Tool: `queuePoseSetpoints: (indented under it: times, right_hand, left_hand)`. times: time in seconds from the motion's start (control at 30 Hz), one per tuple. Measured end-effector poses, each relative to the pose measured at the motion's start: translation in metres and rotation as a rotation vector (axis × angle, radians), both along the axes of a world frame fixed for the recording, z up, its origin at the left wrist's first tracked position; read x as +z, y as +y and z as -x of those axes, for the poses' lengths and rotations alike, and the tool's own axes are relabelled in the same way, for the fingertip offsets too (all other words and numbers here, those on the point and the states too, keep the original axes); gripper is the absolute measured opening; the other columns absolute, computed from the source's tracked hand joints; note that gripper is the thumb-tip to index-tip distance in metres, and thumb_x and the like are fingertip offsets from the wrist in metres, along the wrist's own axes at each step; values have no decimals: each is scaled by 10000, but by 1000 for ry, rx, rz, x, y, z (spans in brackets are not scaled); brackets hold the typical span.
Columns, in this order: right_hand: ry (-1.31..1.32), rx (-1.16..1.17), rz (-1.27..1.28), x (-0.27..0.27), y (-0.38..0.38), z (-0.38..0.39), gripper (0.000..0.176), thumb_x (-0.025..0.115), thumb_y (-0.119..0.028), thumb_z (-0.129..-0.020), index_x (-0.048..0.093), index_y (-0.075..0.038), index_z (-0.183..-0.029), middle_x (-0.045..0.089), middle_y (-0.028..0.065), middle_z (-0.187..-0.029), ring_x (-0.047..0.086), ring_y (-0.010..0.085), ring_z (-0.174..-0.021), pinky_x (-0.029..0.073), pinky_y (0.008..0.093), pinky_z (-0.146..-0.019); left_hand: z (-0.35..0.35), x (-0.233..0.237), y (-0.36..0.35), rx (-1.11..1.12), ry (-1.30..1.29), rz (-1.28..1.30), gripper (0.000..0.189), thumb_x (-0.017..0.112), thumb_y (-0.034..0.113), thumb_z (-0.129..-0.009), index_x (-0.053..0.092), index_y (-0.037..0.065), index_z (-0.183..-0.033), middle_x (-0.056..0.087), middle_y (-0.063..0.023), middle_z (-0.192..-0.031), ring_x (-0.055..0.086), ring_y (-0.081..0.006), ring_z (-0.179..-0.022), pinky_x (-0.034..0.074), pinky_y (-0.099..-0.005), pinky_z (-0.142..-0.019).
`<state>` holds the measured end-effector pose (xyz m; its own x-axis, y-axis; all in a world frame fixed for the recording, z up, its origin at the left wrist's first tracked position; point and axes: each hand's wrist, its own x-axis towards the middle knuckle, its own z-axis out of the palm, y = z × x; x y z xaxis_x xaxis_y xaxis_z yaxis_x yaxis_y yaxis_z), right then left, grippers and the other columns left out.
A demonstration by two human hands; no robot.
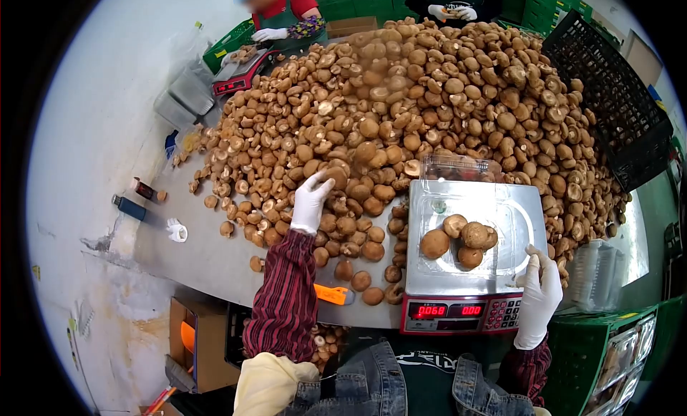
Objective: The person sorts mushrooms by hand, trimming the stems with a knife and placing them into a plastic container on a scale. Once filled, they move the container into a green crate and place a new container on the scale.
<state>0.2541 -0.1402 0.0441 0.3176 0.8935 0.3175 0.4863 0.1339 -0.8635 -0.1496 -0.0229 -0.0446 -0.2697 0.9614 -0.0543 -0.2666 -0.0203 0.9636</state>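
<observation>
we're at the scale (458,319), one hand in the pile (429,94), one at the tray (509,214).
our left hand (313,201) closes on a mushroom (331,177) at the pile's near edge; our right hand (540,294) sits against the tray's right rim, grip unclear. four mushrooms (474,235) lie in the tray, on the scale.

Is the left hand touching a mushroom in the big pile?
Touching. Head view: fingers of the left hand lie on a mushroom at the edge of the pile.
</observation>
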Motion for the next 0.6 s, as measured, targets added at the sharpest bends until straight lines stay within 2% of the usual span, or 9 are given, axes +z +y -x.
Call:
queuePoseSetpoints:
  times: [0.13, 0.17, 0.27, 0.3, 0.33, 0.4, 0.47, 0.5, 0.6]
  right_hand:
    - [-62, 87, -3, -1, 3, 7, 163, 557, -27, -914, 628, 35, -1047, 602, 41, -803, 493, 56, -571, 411, 198, -525]
    - [-94, 107, -11, 1, 3, 14, 164, 570, -20, -903, 632, 28, -1047, 602, 39, -775, 497, 66, -564, 419, 208, -529]
    - [-138, 231, -94, 1, 6, 34, 248, 624, -9, -850, 623, 0, -1098, 587, 64, -730, 515, 117, -545, 451, 256, -531]
    - [-211, 290, -56, 7, 6, 39, 331, 655, -18, -821, 609, -21, -1148, 544, 50, -685, 516, 133, -545, 451, 258, -530]
    - [-201, 368, -63, 13, 6, 46, 491, 718, -47, -758, 569, -41, -1225, 511, 47, -676, 523, 146, -562, 454, 268, -550]
    - [-135, 566, 47, 20, 5, 54, 783, 789, -158, -689, 413, -56, -1368, 560, 111, -870, 568, 198, -738, 483, 319, -680]
    - [-105, 672, 30, 17, 10, 63, 805, 798, -195, -689, 397, -51, -1372, 563, 172, -1065, 589, 276, -890, 478, 351, -799]
    - [-143, 727, -20, 10, 12, 64, 794, 798, -193, -689, 404, -48, -1364, 556, 186, -1119, 592, 294, -924, 474, 356, -828]
    - [-42, 632, 47, 13, 13, 51, 664, 785, -170, -703, 481, -20, -1275, 601, 162, -1028, 598, 271, -930, 477, 348, -834]
  left_hand:
    - [2, -15, -33, -49, -602, -68, 309, 529, 65, -935, 477, 24, -1237, 571, -57, -1122, 551, -167, -1026, 468, -340, -907]
    - [3, -20, -42, -233, -800, -135, 312, 468, 101, -968, 454, 44, -1274, 549, -54, -1193, 527, -184, -1093, 448, -347, -951]
    - [-29, 5, -74, -287, -942, -54, 340, 382, 165, -1005, 423, 41, -1319, 512, -75, -1279, 507, -205, -1160, 436, -350, -981]
    - [-46, 18, -80, -259, -1112, 4, 358, 422, 188, -995, 424, 25, -1313, 516, -93, -1262, 505, -197, -1160, 433, -343, -975]
    - [-61, 26, -89, -374, -902, -40, 390, 467, 213, -977, 422, 12, -1309, 520, -96, -1249, 512, -196, -1149, 440, -335, -959]
    - [-85, 36, -97, -612, -633, -63, 423, 559, 218, -927, 458, -10, -1268, 522, -98, -1245, 517, -195, -1144, 442, -325, -945]
    - [-110, 56, -100, -806, -443, -14, 343, 633, 96, -830, 575, -16, -1150, 503, -115, -1290, 522, -202, -1154, 440, -322, -944]
    - [-122, 74, -103, -815, -191, 50, 325, 626, 9, -779, 613, -12, -1103, 472, -132, -1330, 503, -200, -1183, 427, -325, -963]
    - [-146, 89, -103, -790, -288, 7, 373, 628, -21, -767, 597, -12, -1138, 458, -134, -1342, 515, -213, -1164, 438, -318, -949]
